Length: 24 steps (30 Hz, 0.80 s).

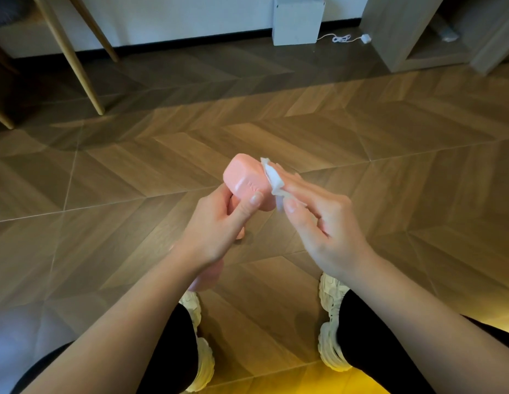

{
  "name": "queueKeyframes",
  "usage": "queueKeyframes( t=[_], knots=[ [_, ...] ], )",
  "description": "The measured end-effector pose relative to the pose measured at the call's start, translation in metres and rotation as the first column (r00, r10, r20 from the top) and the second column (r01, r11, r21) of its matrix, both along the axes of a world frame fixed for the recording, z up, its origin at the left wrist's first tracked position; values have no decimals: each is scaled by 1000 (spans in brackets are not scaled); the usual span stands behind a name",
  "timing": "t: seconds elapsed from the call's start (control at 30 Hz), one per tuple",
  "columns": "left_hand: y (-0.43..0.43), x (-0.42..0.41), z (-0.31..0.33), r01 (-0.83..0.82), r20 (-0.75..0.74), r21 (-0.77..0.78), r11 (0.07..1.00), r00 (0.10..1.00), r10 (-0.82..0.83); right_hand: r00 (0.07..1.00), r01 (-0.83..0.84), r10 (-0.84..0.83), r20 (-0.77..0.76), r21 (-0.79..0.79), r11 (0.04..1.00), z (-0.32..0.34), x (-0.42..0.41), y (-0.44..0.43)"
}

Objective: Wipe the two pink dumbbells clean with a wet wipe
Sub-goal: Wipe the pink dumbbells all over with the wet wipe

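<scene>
Head view
Left hand (219, 228): fingers curled round the handle of the pink dumbbell (247, 183), thumb on its upper head.
Pink dumbbell: held roughly upright above the wooden floor (375, 143), between both hands.
Right hand (327, 226): fingers clamped on the wet wipe (273, 177), pressing it against the head's right side.
Second pink dumbbell (208, 275): blurred end only, under the left wrist, near the white sneaker (192, 305).

A salmon-pink block-ended dumbbell (247, 180) sits at centre, with a crumpled white wet wipe (271, 177) at its 3 o'clock. The brown wooden floor (389, 166) has a chevron pattern. At 6 o'clock are cream chunky trainers (328, 322) and black trousers (375, 336). At 12 o'clock is a white square box (297, 21).
</scene>
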<state>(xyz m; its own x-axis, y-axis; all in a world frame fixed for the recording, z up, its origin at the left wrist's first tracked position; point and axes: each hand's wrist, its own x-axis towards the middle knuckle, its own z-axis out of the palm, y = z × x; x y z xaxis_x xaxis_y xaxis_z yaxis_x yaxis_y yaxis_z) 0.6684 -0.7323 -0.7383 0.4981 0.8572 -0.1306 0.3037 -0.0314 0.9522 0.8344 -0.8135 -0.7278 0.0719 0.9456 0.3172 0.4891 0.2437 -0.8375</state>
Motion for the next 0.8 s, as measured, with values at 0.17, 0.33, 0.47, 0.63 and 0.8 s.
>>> queueKeyframes(
  t=[0.17, 0.33, 0.47, 0.63, 0.8],
  knots=[
    [-4, -1, -6, 172, -255, 147, 974, 958, -130, 997, -25, 21, -69, -56, 998, 0, 5, 5],
    [-4, 5, -7, 214, -251, 169, 962, 953, -168, 996, 4, -9, -86, -63, 998, -1, 11, 4],
    [0, 3, -11, 176, -276, 112, 978, 951, -140, 998, -22, 19, -66, -44, 999, -3, 9, 1],
    [-2, 3, -10, 239, -298, 101, 966, 933, -200, 996, 39, -49, -79, -122, 992, -5, 8, 5],
    [5, 1, -8, 148, -270, 45, 988, 954, -131, 994, 6, -11, -111, -52, 999, -5, 6, 0]
  ],
)
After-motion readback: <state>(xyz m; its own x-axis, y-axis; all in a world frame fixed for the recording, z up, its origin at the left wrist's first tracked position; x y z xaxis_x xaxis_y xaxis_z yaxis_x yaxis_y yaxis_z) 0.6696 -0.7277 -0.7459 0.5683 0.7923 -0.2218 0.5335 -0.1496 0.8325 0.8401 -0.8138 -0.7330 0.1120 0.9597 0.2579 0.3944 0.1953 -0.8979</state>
